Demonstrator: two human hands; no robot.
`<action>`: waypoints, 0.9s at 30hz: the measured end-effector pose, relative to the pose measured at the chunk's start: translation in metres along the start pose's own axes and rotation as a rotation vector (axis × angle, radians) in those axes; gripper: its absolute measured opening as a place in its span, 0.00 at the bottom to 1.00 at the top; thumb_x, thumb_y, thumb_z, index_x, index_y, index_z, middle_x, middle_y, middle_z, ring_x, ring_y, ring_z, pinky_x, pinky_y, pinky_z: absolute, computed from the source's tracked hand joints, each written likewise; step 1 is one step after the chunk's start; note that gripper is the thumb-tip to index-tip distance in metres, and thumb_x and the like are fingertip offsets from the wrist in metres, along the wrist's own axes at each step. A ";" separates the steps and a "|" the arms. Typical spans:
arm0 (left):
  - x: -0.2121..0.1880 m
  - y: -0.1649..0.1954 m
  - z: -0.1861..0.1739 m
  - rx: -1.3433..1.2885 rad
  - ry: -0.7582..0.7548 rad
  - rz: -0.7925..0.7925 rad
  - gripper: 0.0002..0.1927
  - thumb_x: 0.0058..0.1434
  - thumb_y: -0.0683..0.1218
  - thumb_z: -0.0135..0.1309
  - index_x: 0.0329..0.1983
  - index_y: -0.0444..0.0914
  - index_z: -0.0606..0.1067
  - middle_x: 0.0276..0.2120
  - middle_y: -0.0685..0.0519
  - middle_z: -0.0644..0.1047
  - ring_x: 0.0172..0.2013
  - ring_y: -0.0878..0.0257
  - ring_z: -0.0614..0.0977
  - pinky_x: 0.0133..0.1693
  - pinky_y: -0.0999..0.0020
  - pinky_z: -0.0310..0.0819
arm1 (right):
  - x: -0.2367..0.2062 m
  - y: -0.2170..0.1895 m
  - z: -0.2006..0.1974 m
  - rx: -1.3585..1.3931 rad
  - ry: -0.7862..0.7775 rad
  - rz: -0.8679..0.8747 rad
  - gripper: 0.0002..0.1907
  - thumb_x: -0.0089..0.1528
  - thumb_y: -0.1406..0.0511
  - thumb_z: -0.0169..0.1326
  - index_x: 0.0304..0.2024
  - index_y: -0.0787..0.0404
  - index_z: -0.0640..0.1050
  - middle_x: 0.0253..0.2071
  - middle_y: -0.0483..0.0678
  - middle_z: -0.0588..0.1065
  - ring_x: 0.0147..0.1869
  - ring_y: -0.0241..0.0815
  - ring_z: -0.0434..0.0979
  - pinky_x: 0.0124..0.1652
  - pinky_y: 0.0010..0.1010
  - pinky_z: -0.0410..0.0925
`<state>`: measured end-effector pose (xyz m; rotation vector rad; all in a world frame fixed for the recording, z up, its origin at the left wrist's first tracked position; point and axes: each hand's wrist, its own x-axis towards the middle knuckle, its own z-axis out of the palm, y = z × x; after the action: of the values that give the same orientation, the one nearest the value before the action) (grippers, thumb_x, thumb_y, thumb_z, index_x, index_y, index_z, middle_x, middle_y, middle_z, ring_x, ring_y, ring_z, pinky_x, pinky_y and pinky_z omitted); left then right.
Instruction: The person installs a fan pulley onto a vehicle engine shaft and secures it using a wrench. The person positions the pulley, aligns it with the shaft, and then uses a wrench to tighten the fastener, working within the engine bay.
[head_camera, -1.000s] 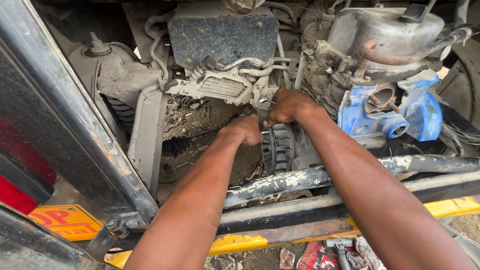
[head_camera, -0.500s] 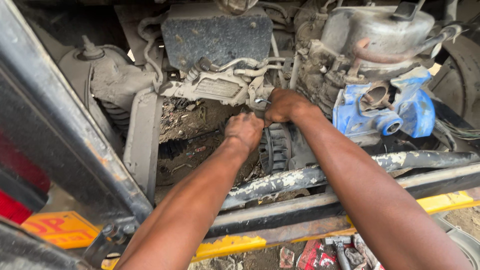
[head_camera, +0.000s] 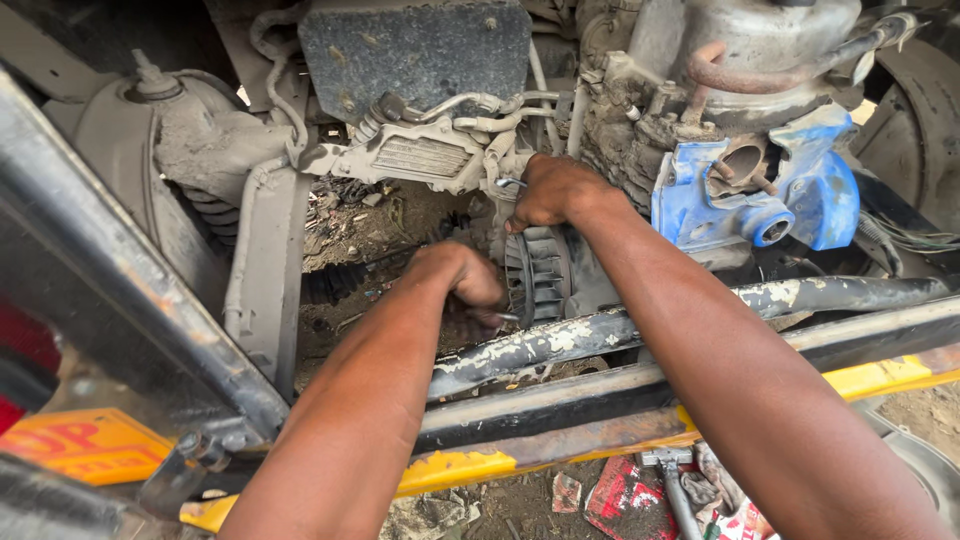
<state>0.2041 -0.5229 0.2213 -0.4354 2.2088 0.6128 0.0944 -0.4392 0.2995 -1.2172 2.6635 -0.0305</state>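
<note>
Head view: both bare arms reach over a yellow bar (head_camera: 870, 378) and a chipped black tube (head_camera: 560, 343) into a dirty engine bay. The left hand (head_camera: 458, 283) is curled into a fist low in the bay, its fingers (head_camera: 470, 318) pressed together around a thin metal tool (head_camera: 507, 317) whose tip shows just right of them; most of the tool is hidden in the fist. Just right of those fingers sits a ribbed wheel (head_camera: 535, 275), dark and finned, set on edge. The right hand (head_camera: 550, 190) lies above the wheel, its fingers (head_camera: 520, 212) curled down and pinching a small silver part (head_camera: 508, 183) at the wheel's upper edge; what kind of part it is cannot be told. The two hands are near each other but apart, the wheel between and below them.

Left of the right fingers runs a grey finned plate (head_camera: 420, 157) with bent metal pipes (head_camera: 470, 102) above it. Right of them stands a blue housing (head_camera: 800, 195) with a round port, bolted under a grimy engine block (head_camera: 760, 40). Far left of the left fingers rises a dusty strut (head_camera: 205, 140). Below both arms, on the ground, lie a hammer (head_camera: 672, 480) and red scraps (head_camera: 620, 500)
</note>
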 end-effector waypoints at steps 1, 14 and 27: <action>0.007 0.001 0.002 -0.095 -0.008 0.024 0.17 0.68 0.49 0.50 0.53 0.36 0.81 0.50 0.50 0.84 0.40 0.63 0.84 0.41 0.65 0.79 | 0.000 0.000 0.000 -0.004 -0.013 0.000 0.42 0.51 0.50 0.71 0.56 0.72 0.76 0.59 0.63 0.75 0.65 0.58 0.75 0.60 0.44 0.70; 0.071 -0.018 0.007 -0.530 -0.055 0.223 0.16 0.68 0.38 0.44 0.57 0.36 0.75 0.46 0.47 0.82 0.43 0.58 0.85 0.41 0.63 0.85 | 0.000 0.004 0.002 -0.007 -0.033 0.008 0.45 0.52 0.49 0.70 0.59 0.73 0.73 0.61 0.63 0.74 0.67 0.57 0.74 0.62 0.45 0.69; 0.054 -0.017 0.003 -0.740 -0.135 0.238 0.12 0.68 0.36 0.44 0.52 0.38 0.73 0.38 0.50 0.80 0.29 0.66 0.77 0.29 0.70 0.71 | -0.001 0.005 0.002 0.024 -0.038 0.019 0.44 0.52 0.50 0.70 0.61 0.71 0.71 0.60 0.62 0.74 0.66 0.57 0.74 0.61 0.47 0.70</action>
<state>0.1797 -0.5415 0.1731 -0.4800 1.8580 1.5522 0.0922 -0.4352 0.2971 -1.1734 2.6346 -0.0363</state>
